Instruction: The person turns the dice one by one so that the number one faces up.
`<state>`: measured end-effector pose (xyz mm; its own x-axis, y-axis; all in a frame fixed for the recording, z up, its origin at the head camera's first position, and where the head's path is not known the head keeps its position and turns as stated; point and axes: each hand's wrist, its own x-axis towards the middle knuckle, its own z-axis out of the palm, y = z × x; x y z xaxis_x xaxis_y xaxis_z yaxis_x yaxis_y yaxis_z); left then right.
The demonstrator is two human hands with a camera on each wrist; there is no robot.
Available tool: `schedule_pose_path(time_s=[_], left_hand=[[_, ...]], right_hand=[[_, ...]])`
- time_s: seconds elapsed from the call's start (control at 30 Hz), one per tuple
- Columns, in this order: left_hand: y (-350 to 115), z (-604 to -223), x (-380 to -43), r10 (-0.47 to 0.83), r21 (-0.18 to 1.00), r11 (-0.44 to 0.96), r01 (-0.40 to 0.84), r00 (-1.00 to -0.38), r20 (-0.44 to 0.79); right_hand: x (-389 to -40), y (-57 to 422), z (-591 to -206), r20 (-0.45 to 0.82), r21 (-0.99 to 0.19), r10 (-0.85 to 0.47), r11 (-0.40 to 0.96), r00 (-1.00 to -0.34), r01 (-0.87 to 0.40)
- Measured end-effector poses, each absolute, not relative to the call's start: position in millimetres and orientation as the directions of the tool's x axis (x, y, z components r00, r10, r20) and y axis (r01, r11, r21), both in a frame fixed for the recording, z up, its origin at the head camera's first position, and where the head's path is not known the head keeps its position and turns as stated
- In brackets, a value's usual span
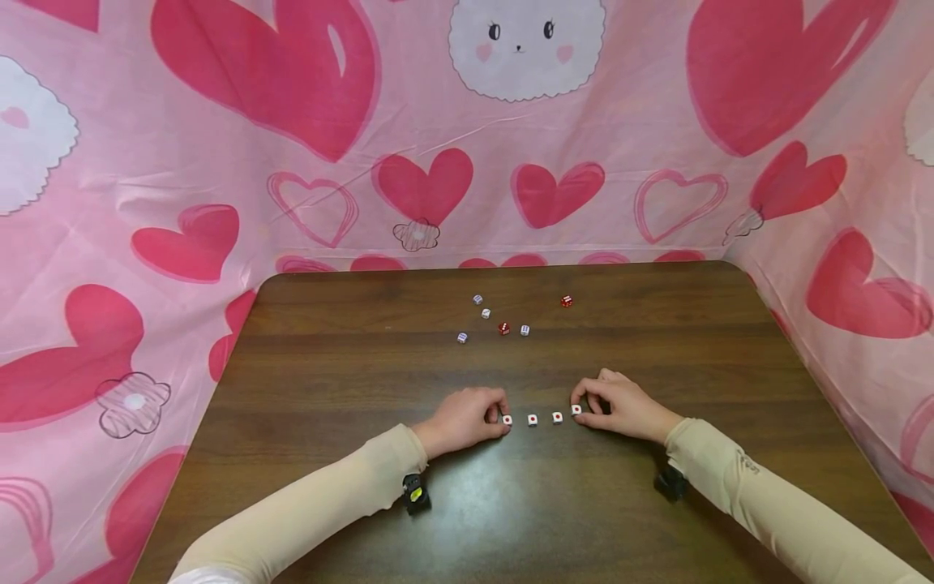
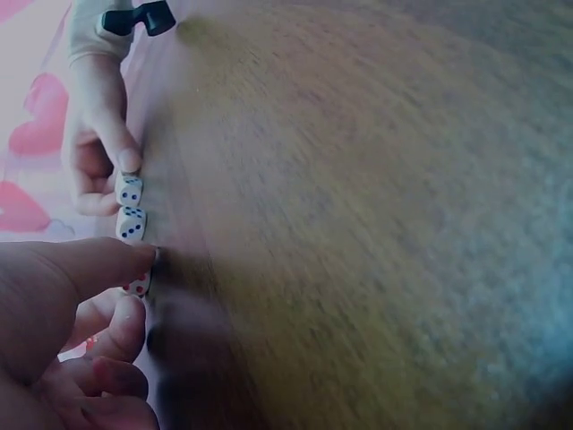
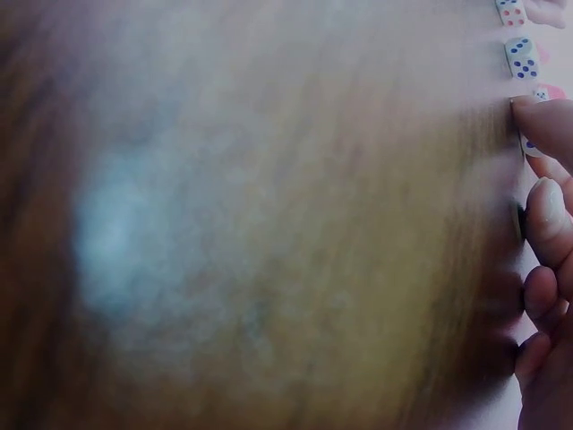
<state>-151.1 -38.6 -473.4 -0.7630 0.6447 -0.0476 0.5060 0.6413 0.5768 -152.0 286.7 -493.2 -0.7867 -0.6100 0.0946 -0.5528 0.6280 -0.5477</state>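
Several white dice stand in a short row across the middle of the table, each with one red pip on top. At the row's left end my left hand (image 1: pixel 467 418) pinches a die (image 1: pixel 507 420) between thumb and forefinger; the thumb partly covers its red-pipped side in the left wrist view. My right hand (image 1: pixel 620 405) pinches the die (image 1: pixel 576 410) at the right end the same way. Between the hands sit two more dice, a left one (image 1: pixel 533 420) and a right one (image 1: pixel 558 418), with small gaps around them, untouched.
Farther back lie scattered dice: a red die (image 1: pixel 567 301) at the right, another red die (image 1: pixel 504 328) nearer the middle, and several white ones, such as one white die (image 1: pixel 462 338). A pink heart-patterned cloth (image 1: pixel 496 130) hangs behind and beside the brown table (image 1: pixel 328 341).
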Motion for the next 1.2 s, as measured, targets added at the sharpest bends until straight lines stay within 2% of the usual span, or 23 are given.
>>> schedule_pose_path(time_s=[0.23, 0.53, 0.7, 0.97, 1.2], left_hand=[[-39, -474, -151, 0.649, 0.585, 0.635, 0.505, -0.760, -0.048], [-51, -473, -160, 0.675, 0.693, 0.540, 0.477, -0.738, -0.019], [-60, -468, -172, 0.608, 0.705, 0.556, 0.440, -0.794, 0.015], [-74, -470, -196, 0.476, 0.659, 0.647, 0.384, -0.878, 0.045], [-82, -473, -216, 0.310, 0.649, 0.703, 0.290, -0.947, 0.087]], right_hand=[[-152, 287, -493, 0.099, -0.551, -0.608, 0.626, -0.787, -0.553], [-151, 286, -493, 0.100, -0.546, -0.607, 0.629, -0.789, -0.553], [-151, 286, -491, 0.088, -0.556, -0.602, 0.632, -0.794, -0.540], [-152, 287, -492, 0.079, -0.561, -0.597, 0.635, -0.798, -0.531], [-152, 287, -494, 0.098, -0.544, -0.600, 0.636, -0.794, -0.547]])
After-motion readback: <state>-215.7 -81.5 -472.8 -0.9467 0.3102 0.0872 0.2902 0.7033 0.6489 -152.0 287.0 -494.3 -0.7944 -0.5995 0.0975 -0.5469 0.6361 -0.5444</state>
